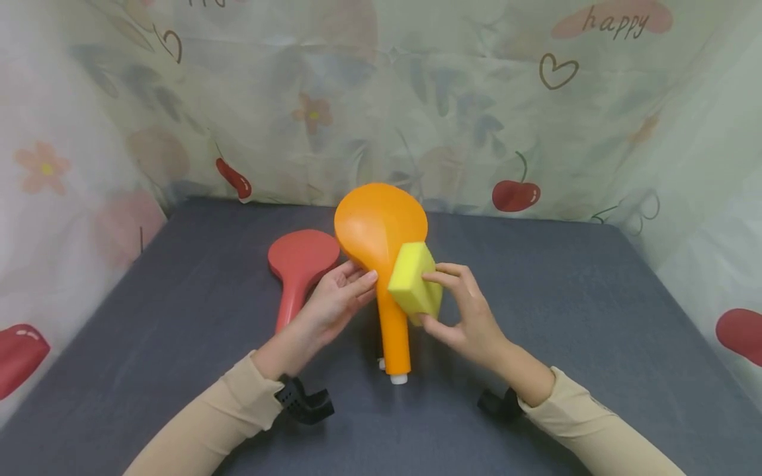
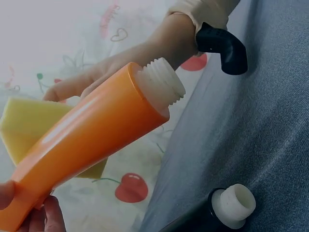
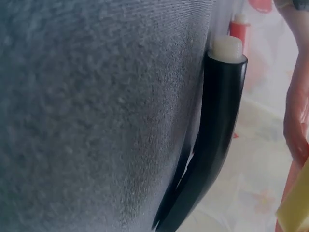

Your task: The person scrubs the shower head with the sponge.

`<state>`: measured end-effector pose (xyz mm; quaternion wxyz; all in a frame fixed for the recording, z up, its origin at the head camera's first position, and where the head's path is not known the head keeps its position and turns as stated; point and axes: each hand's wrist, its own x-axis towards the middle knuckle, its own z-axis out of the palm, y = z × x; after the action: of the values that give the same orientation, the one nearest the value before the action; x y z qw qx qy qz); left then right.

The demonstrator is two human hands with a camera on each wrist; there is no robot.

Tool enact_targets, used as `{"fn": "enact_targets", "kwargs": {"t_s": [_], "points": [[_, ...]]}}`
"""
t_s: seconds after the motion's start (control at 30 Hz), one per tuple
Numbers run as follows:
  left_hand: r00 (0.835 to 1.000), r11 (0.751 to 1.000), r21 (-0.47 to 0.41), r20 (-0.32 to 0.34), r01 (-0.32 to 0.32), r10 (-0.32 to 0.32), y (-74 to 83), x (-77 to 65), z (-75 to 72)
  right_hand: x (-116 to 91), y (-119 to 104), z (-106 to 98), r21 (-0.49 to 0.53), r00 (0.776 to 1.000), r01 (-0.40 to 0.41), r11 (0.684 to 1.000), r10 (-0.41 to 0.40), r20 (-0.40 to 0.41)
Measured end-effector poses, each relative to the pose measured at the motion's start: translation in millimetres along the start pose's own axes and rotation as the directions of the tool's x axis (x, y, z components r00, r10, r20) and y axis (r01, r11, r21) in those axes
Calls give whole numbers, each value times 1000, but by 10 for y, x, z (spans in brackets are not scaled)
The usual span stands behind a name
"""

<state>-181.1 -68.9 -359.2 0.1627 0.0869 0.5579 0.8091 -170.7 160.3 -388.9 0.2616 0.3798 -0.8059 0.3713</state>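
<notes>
My left hand (image 1: 333, 304) grips an orange shower head (image 1: 381, 218) by its neck and holds it up above the table, wide head away from me. The white threaded end (image 2: 161, 84) of its handle shows in the left wrist view. Between the thumb and fingers of my right hand (image 1: 476, 324) is a yellow sponge (image 1: 412, 272), which overlaps the right side of the orange handle. Under it, a black shower head (image 3: 222, 106) lies on the table, mostly hidden in the head view.
A red shower head (image 1: 303, 254) lies on the dark grey table (image 1: 553, 284), left of the orange one. Printed curtains (image 1: 405, 99) with cherries, flowers and hearts enclose the back and sides.
</notes>
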Motion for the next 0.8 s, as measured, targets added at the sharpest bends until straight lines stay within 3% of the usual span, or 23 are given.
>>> {"fn": "enact_targets", "kwargs": {"t_s": [0.1, 0.2, 0.37, 0.6, 0.8], "points": [[1000, 1000, -11, -10, 9, -10, 8, -6, 5, -13, -8, 0, 23, 999, -41, 999, 41, 19], [999, 999, -36, -35, 14, -16, 22, -1, -1, -42, -21, -11, 70, 997, -32, 997, 28, 65], [997, 997, -68, -78, -32, 26, 46, 42, -20, -124, -58, -33, 133, 988, 45, 990, -64, 141], [990, 994, -90, -133, -56, 44, 80, 67, -27, -200, -61, -33, 152, 971, 175, 973, -196, 138], [992, 993, -105, -118, -45, 33, 81, 50, -14, -131, -72, -58, 95, 981, 138, 986, -150, 127]]}}
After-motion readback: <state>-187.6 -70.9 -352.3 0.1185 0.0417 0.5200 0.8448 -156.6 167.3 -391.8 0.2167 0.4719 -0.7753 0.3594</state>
